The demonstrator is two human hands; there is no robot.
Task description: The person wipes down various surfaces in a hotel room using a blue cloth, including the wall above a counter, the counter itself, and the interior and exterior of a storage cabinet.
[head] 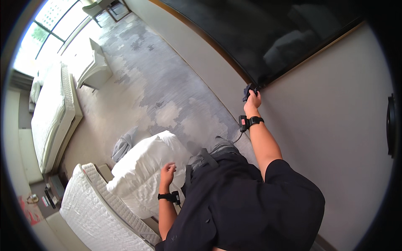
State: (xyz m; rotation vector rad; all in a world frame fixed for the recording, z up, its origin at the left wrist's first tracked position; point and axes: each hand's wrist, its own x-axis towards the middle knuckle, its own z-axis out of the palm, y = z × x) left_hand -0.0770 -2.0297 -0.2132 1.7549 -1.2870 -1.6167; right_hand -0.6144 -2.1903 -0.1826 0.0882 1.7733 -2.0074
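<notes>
My right hand (pixel 253 99) is closed around a dark blue cloth (pixel 247 93) at the lower corner of a large, dark, glossy wall panel (pixel 282 37) with a gold-coloured edge. The cloth appears to touch the frame there. Part of it is hidden by my fingers. My left hand (pixel 168 171) hangs at my left side with fingers loosely bent and nothing in it, over a bunched white duvet (pixel 150 157). Both wrists wear black straps with small devices.
Two beds with white mattresses (pixel 51 116) stand at left, one near the duvet (pixel 94 204). A grey cloth (pixel 123 146) lies by the duvet on patterned carpet (pixel 163 84). A draped white table or chair (pixel 97 73) and another chair (pixel 93 9) stand towards the windows.
</notes>
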